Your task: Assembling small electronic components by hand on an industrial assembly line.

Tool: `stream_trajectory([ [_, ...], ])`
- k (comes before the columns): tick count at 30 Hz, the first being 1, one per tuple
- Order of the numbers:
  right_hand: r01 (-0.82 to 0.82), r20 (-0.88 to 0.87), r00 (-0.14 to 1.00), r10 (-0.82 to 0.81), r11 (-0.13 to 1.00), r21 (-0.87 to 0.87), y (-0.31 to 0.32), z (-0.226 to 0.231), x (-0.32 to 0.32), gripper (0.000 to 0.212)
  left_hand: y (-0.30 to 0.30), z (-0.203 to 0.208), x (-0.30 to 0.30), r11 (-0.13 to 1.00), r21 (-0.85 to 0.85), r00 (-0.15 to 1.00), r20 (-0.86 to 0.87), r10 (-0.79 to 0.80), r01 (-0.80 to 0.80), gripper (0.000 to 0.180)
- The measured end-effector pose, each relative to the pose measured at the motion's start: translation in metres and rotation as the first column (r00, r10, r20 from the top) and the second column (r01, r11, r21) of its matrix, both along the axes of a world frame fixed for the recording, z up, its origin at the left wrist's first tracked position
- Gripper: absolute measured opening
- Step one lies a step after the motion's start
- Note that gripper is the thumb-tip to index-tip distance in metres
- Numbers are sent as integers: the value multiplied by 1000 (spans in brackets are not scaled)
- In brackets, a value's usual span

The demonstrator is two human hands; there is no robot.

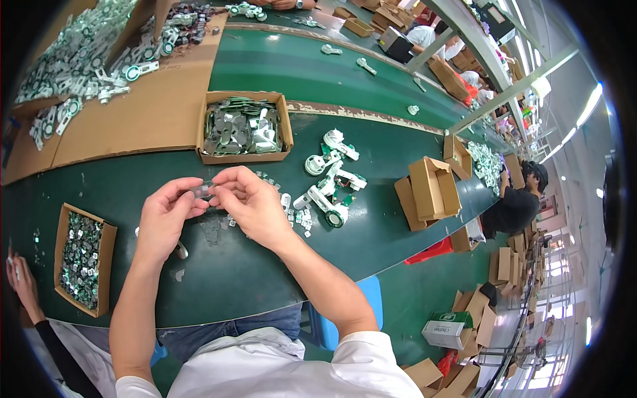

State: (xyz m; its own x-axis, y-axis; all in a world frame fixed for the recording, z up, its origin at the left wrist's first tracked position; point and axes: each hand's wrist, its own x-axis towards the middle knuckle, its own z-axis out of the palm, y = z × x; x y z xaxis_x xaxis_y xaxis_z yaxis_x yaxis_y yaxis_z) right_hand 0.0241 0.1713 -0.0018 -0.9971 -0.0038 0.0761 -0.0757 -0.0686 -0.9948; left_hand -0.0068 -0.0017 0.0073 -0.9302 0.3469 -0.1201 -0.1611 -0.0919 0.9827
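Landmark: from my remote feed I take the plate box [244, 158], an uncovered cardboard carton of flat silvery plates on the dark green table [265, 292], and place everything by it.
Small grey piece: I see it [201, 191] just on the near side of the plate box, held up between both hands; its fine detail is too small for me to read.
Left hand: this one [167, 215], nearer to me than the plate box and slightly left of it, is narrowed to a pinch on the small grey piece.
Right hand: this one [251, 205], directly on the near side of the plate box, has thumb and fingertips closed in on the piece's other end.
Loose white bits: I find these [302, 219] on the near right side of the plate box, scattered beside the right hand.
White assemblies: a cluster [332, 182] with round heads and green boards lies right of the plate box.
Parts box: a carton [106, 265] of tiny dark and pale parts sits to the near left of the plate box.
White heap: many white pieces [79, 60] are piled beyond the plate box, to its left.
Green belt: it [298, 73] runs beyond the plate box and away to its right, a few white pieces on it.
Stacked cartons: these [434, 192] stand well right of the plate box.
Co-workers: I see a person in black [514, 205] far right of the plate box, and another person's hand [25, 285] far to its near left.
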Motion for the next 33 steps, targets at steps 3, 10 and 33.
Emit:
stream_trajectory([
  [3, 20, -23, 1000, -20, 1000, 0, -1, -3, 0, 15, -1, -3, -1, 1000, -7, 999, -30, -23, 23, 22],
  [10, 27, -17, 999, -28, 999, -34, 4, 1, 4, 15, 6, -4, 2, 1000, -3, 999, -36, 11, -11, 20],
  [33, 38, 74, 997, -33, 997, -67, -1, 12, 4, 16, -4, -1, 0, 993, 111, 999, -42, -28, 33, 26],
])
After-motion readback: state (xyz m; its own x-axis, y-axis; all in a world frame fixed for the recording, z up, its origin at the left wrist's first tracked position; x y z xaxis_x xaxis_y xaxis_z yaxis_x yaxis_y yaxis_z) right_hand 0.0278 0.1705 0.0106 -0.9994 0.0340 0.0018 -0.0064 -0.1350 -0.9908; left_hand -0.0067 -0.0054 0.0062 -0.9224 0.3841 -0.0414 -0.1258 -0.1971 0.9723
